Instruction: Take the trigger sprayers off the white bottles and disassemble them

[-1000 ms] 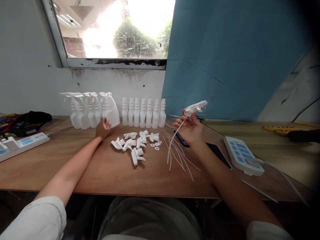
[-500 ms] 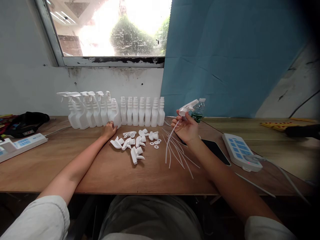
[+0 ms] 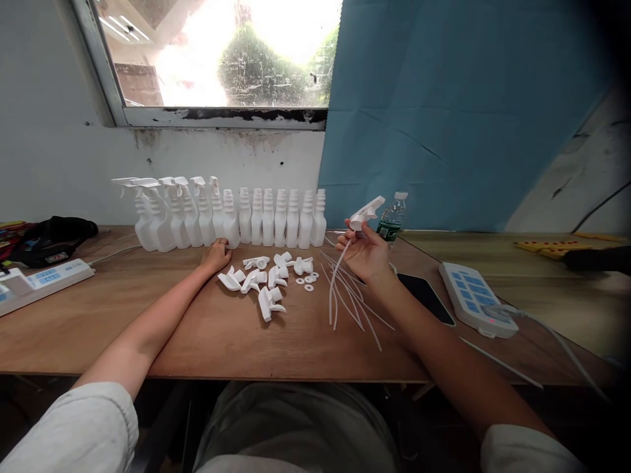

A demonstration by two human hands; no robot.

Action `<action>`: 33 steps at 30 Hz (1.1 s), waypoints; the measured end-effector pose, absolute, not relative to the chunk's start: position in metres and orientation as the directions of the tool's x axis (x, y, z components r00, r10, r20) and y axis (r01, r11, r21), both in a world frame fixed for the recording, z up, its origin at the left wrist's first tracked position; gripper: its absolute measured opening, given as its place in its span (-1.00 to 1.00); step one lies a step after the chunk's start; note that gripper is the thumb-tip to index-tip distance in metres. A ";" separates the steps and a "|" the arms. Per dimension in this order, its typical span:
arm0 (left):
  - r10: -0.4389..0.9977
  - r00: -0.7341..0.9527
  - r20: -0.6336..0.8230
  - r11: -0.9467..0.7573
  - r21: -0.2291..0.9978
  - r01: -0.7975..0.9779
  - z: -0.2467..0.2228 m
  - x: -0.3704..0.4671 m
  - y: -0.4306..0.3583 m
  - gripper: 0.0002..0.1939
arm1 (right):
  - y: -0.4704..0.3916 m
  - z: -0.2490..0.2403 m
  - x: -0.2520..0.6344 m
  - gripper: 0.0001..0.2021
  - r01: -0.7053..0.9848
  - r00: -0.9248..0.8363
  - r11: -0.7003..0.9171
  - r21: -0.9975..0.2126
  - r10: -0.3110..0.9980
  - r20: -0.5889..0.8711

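Note:
My right hand (image 3: pixel 365 256) is raised over the right part of the table, its fingers closed around a white trigger sprayer head (image 3: pixel 365 215). A thin dip tube (image 3: pixel 337 276) hangs down from that head. My left hand (image 3: pixel 217 255) rests on the table with curled fingers at the foot of a white spray bottle (image 3: pixel 231 220); its fingertips are partly hidden. That bottle stands upright without a head. Between my hands lie several loose trigger sprayer heads (image 3: pixel 270 303) and small white washers (image 3: pixel 309 288). More loose dip tubes (image 3: pixel 357 309) fan out below my right hand.
Capped spray bottles (image 3: pixel 158 223) stand back left; open-necked bottles (image 3: pixel 280 220) line the wall. A clear drink bottle (image 3: pixel 393 217) is behind my right hand. A dark phone (image 3: pixel 426 301) and a power strip (image 3: pixel 476 299) lie right; another strip (image 3: pixel 49 284) and black strap (image 3: pixel 54 240) lie left.
The bottle by my left hand has gone from tilted to upright, in line with the others. The sprayer head in my right hand has shifted slightly left and turned a little.

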State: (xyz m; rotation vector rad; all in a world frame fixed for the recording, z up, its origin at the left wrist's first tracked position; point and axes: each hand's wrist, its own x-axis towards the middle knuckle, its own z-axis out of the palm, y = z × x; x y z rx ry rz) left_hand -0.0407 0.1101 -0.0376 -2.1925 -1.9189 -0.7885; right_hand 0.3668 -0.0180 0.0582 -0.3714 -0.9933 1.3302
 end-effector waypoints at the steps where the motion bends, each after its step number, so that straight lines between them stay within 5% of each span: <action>1: 0.889 0.063 0.453 -0.190 0.239 0.952 -0.038 -0.041 0.110 -0.62 | -0.018 0.058 0.366 -0.75 -0.638 -0.077 0.250 -0.728 0.920 0.384; 12: 0.905 0.093 0.415 -0.189 0.195 0.962 -0.034 -0.039 0.105 -0.42 | -0.022 0.057 0.361 -0.84 -0.736 -0.125 0.106 -0.668 0.949 0.289; 18: 0.894 0.079 0.441 -0.203 0.241 0.949 -0.029 -0.037 0.101 -0.48 | -0.027 0.059 0.353 -0.91 -0.748 -0.136 0.054 -0.661 0.963 0.232; 24: 0.801 0.052 0.596 -0.415 0.490 0.767 0.012 0.016 0.066 -0.68 | -0.032 0.061 0.351 -0.90 -0.608 -0.212 -0.016 -0.794 0.967 0.143; 28: 0.777 0.363 0.514 -0.629 0.647 0.430 0.032 0.088 -0.014 -0.75 | -0.039 0.063 0.348 -0.78 -0.501 -0.249 0.014 -0.865 0.955 0.159; 33: 0.687 0.658 0.307 -0.575 0.783 0.236 0.008 0.149 -0.114 -0.78 | -0.048 0.067 0.344 -0.73 -0.437 -0.213 0.066 -0.897 0.961 0.175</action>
